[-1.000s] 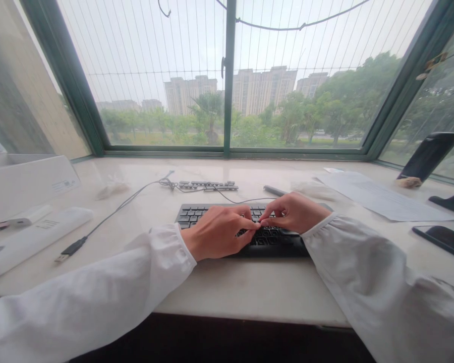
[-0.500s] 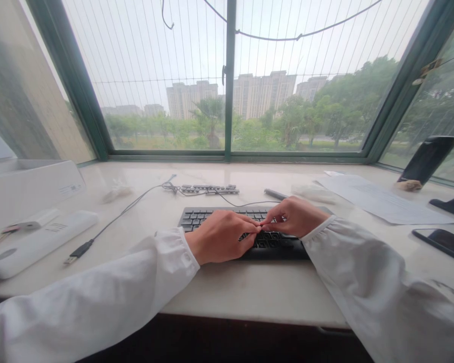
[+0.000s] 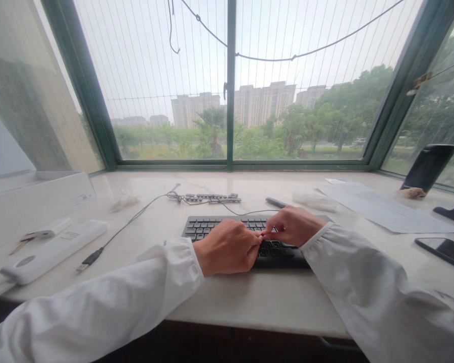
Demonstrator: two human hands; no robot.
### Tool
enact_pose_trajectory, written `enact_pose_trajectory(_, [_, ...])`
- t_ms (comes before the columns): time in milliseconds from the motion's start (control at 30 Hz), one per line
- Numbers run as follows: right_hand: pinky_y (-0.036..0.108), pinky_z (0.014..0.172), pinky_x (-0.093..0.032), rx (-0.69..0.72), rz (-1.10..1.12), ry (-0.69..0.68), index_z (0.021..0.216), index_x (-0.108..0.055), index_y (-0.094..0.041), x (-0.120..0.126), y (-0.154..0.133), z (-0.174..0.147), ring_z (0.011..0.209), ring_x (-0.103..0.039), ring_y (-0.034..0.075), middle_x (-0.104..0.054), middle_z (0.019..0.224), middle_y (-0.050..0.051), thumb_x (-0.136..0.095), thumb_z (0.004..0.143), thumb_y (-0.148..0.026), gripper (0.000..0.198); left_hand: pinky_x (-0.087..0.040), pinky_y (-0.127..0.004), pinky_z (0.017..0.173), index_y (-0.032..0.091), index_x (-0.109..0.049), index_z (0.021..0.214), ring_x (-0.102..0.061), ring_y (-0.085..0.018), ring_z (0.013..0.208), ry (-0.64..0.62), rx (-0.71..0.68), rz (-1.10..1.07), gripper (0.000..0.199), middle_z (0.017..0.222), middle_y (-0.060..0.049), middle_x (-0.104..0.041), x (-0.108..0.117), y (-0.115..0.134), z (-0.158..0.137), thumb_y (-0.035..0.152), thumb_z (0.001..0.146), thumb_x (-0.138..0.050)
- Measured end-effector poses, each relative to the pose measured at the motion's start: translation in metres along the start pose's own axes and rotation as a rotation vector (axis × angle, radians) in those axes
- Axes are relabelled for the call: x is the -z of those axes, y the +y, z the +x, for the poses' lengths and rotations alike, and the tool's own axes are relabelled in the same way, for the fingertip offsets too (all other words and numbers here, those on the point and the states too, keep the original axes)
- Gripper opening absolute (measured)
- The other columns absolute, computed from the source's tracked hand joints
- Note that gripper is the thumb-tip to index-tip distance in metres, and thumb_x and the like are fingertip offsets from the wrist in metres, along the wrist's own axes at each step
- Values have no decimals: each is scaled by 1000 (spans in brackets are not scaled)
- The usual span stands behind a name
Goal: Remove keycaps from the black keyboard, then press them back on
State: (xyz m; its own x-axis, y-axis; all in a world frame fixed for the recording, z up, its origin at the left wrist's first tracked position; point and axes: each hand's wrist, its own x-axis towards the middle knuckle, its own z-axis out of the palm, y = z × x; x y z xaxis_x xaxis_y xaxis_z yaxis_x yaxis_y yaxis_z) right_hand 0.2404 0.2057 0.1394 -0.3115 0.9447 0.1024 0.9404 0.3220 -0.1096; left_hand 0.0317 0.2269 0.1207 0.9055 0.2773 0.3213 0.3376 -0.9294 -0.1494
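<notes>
A black keyboard (image 3: 208,227) lies on the pale sill, with some key positions bare near its right middle. Over its centre my left hand (image 3: 230,247) is closed, thumb and fingers pinched together. My right hand (image 3: 293,225) comes in from the other side, also in a pinch, and its fingertips meet those of the left just above the keys. Whatever sits between the fingertips is too small and hidden to make out. Behind the keyboard lie loose keycaps (image 3: 214,198) in rows, beside the keyboard's coiled cable (image 3: 174,195).
At left are a USB plug (image 3: 91,258), a white power strip (image 3: 60,247), keys (image 3: 26,239) and a white box (image 3: 60,189). A dark pen-like tool (image 3: 275,202), plastic bag (image 3: 314,200), paper sheet (image 3: 378,204) and phone (image 3: 446,252) lie to the right.
The view has tilted up slightly, so everything sits lower in the picture. My left fingers have curled in more tightly; both hands stay together over the keyboard.
</notes>
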Motion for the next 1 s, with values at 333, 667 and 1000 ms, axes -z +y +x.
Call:
enact_pose_trajectory(333, [26, 53, -30, 57, 17, 64, 80, -79, -31, -10, 6, -3, 52, -52, 13, -62, 57, 1, -62, 82, -43, 21, -52, -26, 63, 19, -72, 86, -70, -19, 71, 49, 20, -70, 27, 78, -7, -74, -9, -2, -5, 23, 91, -45])
enact_pose_trajectory(667, [22, 60, -34, -79, 76, 510, 89, -77, -25, -5, 13, -4, 49, -49, 9, -60, 54, -3, -55, 87, -45, 29, -54, -33, 83, 30, -74, 103, -70, -22, 97, 290, 346, -142, 31, 110, 2, -73, 0, -24, -6, 35, 95, -45])
enact_pose_trajectory(1000, [23, 60, -36, 62, 25, 174, 91, -77, -28, -12, 3, 0, 56, -57, 12, -66, 60, -1, -61, 87, -37, 19, -52, -32, 82, 30, -74, 106, -70, -23, 97, 264, 424, -109, 32, 106, 0, -74, -1, -28, -5, 37, 95, -45])
